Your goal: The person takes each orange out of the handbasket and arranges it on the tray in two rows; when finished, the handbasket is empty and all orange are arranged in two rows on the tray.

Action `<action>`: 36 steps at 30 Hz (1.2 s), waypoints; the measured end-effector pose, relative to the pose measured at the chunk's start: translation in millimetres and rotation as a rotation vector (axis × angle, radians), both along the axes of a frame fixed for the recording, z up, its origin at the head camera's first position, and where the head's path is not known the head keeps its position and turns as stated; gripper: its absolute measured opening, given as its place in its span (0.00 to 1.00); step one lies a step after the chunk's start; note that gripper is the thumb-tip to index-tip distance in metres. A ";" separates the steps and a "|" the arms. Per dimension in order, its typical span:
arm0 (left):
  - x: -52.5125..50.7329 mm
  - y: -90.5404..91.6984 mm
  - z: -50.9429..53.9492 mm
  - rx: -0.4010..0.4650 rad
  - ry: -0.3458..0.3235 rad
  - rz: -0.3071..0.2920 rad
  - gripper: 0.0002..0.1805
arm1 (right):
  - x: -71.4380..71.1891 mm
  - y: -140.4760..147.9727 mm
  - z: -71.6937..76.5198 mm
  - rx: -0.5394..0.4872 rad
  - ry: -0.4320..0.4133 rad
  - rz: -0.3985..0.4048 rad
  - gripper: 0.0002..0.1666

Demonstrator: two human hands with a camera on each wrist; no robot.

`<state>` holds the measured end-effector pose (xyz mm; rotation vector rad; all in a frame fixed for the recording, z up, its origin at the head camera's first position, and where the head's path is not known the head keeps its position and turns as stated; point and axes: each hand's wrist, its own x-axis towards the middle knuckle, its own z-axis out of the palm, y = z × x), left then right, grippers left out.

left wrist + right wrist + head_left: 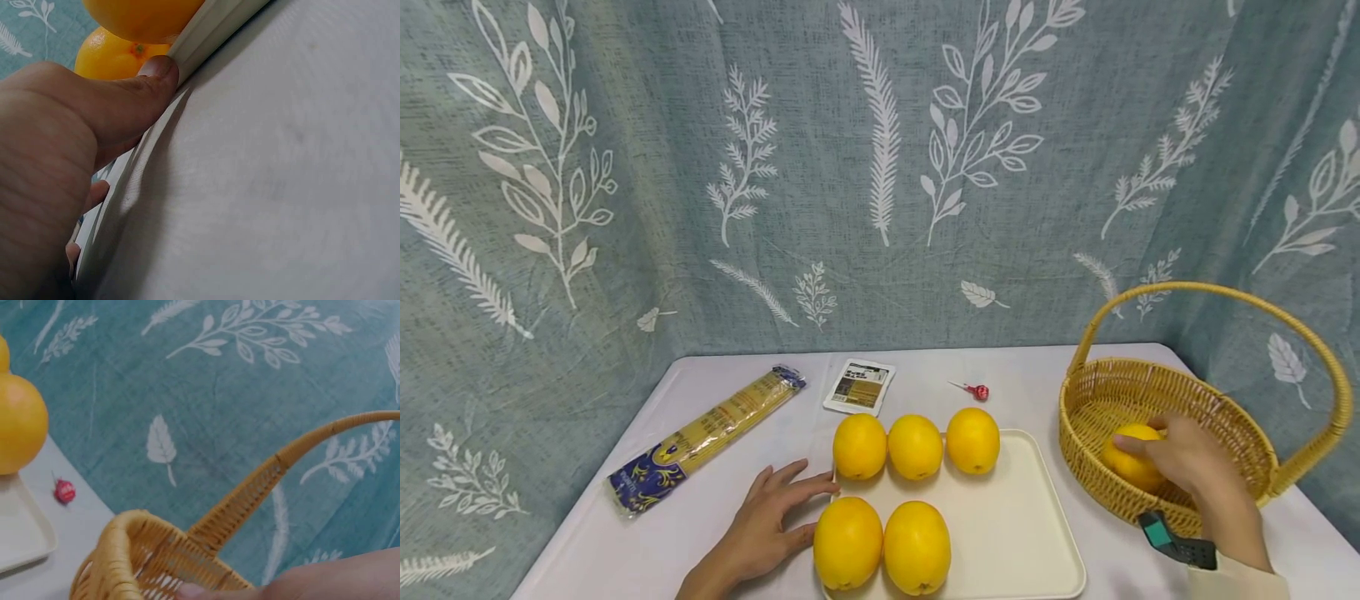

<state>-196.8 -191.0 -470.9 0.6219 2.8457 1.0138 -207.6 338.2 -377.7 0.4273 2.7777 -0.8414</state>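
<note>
My right hand (1191,454) reaches down into a wicker basket (1075,417) and grips an orange (1135,458) inside it. In the right wrist view only part of that hand (331,581) shows past the basket rim (125,550); the orange is out of sight there. My left hand (771,521) lies at the left edge of a cream tray (1015,517), fingers spread. Its thumb (156,69) touches the tray's side in the left wrist view. On the tray, three oranges (915,447) form the back row and two oranges (917,547) the front row.
A pack of spaghetti (715,433) lies slantwise at the left of the white-covered table. Behind the tray are a flat white pouch (859,386) and a red lollipop (977,392). The basket's tall handle (1292,317) arches over it. A patterned curtain (820,167) hangs behind.
</note>
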 end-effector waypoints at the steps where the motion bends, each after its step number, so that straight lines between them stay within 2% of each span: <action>1: 0.1 -0.2 -0.2 0.000 0.003 -0.001 0.24 | -0.4 0.1 -1.9 -0.003 0.003 0.000 0.64; 3: 0.5 -0.6 -0.6 0.001 0.009 -0.003 0.24 | -1.3 -0.6 -5.2 -0.009 0.016 0.002 0.68; 11: 1.1 -0.3 -1.0 0.003 0.003 -0.005 0.24 | -4.0 -4.8 -13.0 -0.102 0.037 -0.049 0.71; 22: 1.5 -0.7 -0.7 -0.003 0.008 -0.001 0.25 | -2.2 -10.4 -7.8 -0.102 0.237 -0.076 0.61; 32: 1.9 -0.6 -2.0 -0.005 0.010 0.007 0.24 | 2.4 -19.3 -3.9 -0.115 0.329 -0.075 0.57; 36: 2.6 -0.9 -2.3 -0.003 0.025 0.005 0.24 | 5.9 -24.9 1.2 -0.144 0.389 -0.040 0.54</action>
